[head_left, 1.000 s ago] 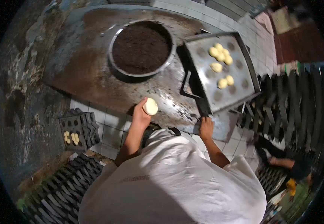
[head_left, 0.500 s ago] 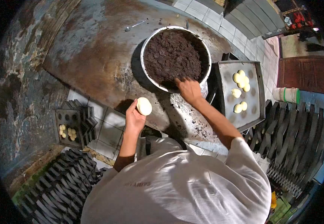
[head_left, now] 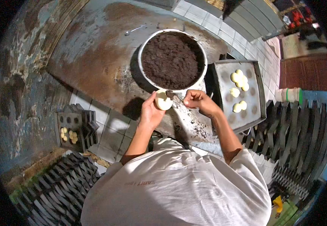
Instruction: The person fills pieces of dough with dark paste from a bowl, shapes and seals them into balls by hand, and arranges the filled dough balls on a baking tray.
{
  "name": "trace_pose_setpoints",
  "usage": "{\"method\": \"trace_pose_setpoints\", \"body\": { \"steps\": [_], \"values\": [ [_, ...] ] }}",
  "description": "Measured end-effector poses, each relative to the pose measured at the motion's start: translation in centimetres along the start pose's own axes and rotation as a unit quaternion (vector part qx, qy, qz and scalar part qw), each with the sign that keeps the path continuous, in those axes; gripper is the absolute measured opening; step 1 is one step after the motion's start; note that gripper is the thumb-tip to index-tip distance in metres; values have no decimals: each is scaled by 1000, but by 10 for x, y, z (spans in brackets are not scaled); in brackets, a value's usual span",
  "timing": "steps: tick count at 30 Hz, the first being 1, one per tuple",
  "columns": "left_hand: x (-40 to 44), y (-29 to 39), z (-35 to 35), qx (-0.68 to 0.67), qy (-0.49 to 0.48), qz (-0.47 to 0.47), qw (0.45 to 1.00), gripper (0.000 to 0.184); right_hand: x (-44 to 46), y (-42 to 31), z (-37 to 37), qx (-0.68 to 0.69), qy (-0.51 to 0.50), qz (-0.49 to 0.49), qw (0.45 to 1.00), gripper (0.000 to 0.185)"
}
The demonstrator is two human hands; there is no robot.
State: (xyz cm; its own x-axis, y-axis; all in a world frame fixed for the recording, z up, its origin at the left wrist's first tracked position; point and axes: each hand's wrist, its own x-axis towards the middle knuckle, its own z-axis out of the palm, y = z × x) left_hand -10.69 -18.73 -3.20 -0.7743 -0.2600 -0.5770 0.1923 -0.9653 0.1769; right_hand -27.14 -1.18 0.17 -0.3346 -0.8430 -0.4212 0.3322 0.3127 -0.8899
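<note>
My left hand (head_left: 151, 114) holds a flattened round of pale dough (head_left: 162, 102), its fingers and thumb around the near side. A lump of dark crumbly filling (head_left: 170, 95) sits at the dough's upper right edge. My right hand (head_left: 203, 104) is closed in a pinch just right of the dough. Between its fingers is what looks like a thin utensil (head_left: 180, 100), its tip at the dark lump; its exact kind is too small to make out. Just beyond both hands stands a large white-rimmed bowl (head_left: 140, 60) full of the same dark filling (head_left: 171, 60).
Right of the bowl, a metal baking tray (head_left: 227, 83) carries several pale dough balls (head_left: 240, 78). A spoon (head_left: 135, 29) lies on the worn table (head_left: 95, 64). Stacked dark trays (head_left: 295, 135) rise at the right, more (head_left: 58, 184) at lower left. Another tray with dough balls (head_left: 73, 136) stands left.
My right hand has come out of the bowl and toward me, bringing dark filling to the dough. My left hand has moved right with the dough and tilted it.
</note>
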Motion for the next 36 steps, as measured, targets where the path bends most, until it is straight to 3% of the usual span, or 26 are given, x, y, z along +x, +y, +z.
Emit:
{"method": "trace_pose_setpoints", "body": {
  "steps": [4, 7, 9, 11, 13, 14, 17, 22, 24, 25, 26, 27, 29, 31, 33, 35, 36],
  "values": [
    [2, -60, 13, -24, -71, -72, 995, 30, -41, 80, 8, 46, 146, -79, 985, 14],
    [-18, -98, 23, 4, -70, -76, 995, 30, -107, 132, 3, -28, 246, -26, 969, 13],
    [-31, -118, 30, 26, -52, -74, 996, 29, -151, 179, 0, 52, 251, -55, 965, 14],
    [-43, -138, 33, 41, -80, -82, 993, 30, -193, 180, 5, 122, 288, -79, 947, 14],
    [-51, -163, 31, 58, -87, -87, 991, 31, -222, 156, 8, 210, 239, -146, 937, 14],
    [-55, -175, 30, 38, -120, -114, 985, 32, -235, 134, 14, 236, 246, -126, 931, 16],
    [-68, -211, 24, 30, -146, -154, 977, 34, -238, 150, 10, 182, 241, -161, 940, 14],
    [-83, -231, 8, 43, -141, -103, 984, 36, -262, 263, -13, 174, 307, -113, 929, 16],
    [-91, -232, 5, 50, -122, -82, 988, 45, -265, 298, -22, 21, 382, -50, 922, 18],
    [-97, -232, 6, 54, -123, -78, 988, 45, -266, 305, -20, 23, 380, -54, 923, 18],
    [-103, -231, 8, 55, -126, -91, 986, 50, -266, 311, -21, -161, 417, -21, 894, 19],
    [-107, -233, 14, 56, -133, -104, 984, 55, -266, 310, -26, -341, 441, 11, 830, 21],
    [-108, -234, 19, 67, -146, -108, 981, 58, -262, 275, -20, -362, 460, -79, 807, 25],
    [-111, -235, 24, 80, -160, -117, 977, 61, -260, 203, -1, -199, 460, -174, 848, 35],
    [-115, -238, 34, 94, -155, -127, 975, 59, -246, 151, 10, 57, 381, -219, 897, 45],
    [-112, -237, 39, 88, -186, -138, 969, 52, -252, 99, 15, 316, 220, -114, 916, 50],
    [-107, -235, 41, 129, -185, -106, 969, 47, -239, 94, 16, 342, 167, -124, 916, 54]
  ]
}}
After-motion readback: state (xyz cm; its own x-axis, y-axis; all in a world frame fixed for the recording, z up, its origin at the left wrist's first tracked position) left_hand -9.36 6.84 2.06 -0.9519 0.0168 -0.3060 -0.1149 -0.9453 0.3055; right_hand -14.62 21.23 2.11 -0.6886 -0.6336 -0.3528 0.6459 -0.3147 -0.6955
